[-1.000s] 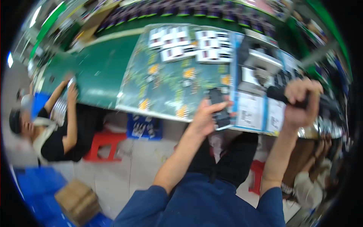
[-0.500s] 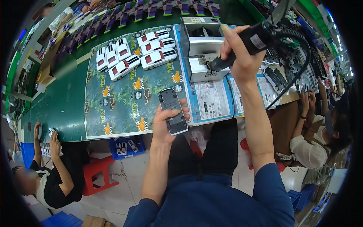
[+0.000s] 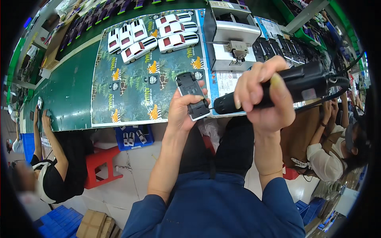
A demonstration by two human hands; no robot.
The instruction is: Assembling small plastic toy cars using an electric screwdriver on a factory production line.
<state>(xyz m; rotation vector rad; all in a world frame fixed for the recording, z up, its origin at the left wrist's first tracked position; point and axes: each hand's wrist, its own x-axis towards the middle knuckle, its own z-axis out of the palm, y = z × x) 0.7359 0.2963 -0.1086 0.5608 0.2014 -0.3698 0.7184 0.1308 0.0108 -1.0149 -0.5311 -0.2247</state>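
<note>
My left hand [image 3: 179,113] grips a toy car [image 3: 189,89] turned over, its black underside facing up and its thumb across the base. In my right hand [image 3: 266,97] is a black corded electric screwdriver [image 3: 303,81], pointed left. Its thin bit is at the near right end of the car's underside; whether it touches a screw cannot be made out. Beyond my hands stands a metal screw feeder [image 3: 234,29] with a small bracket [image 3: 238,50] on its front.
Several white toy cars [image 3: 139,48] with black stripes sit on the patterned sheet [image 3: 135,87]. Black car bases [image 3: 274,47] lie right of the feeder. A blue bin [image 3: 147,139] holds more cars below the table edge. Co-workers sit at left [image 3: 55,170] and right [image 3: 325,154].
My right hand has brought the screwdriver from the feeder down and toward me, to the toy car. The left hand still holds the car underside up. The view has shifted slightly.
</note>
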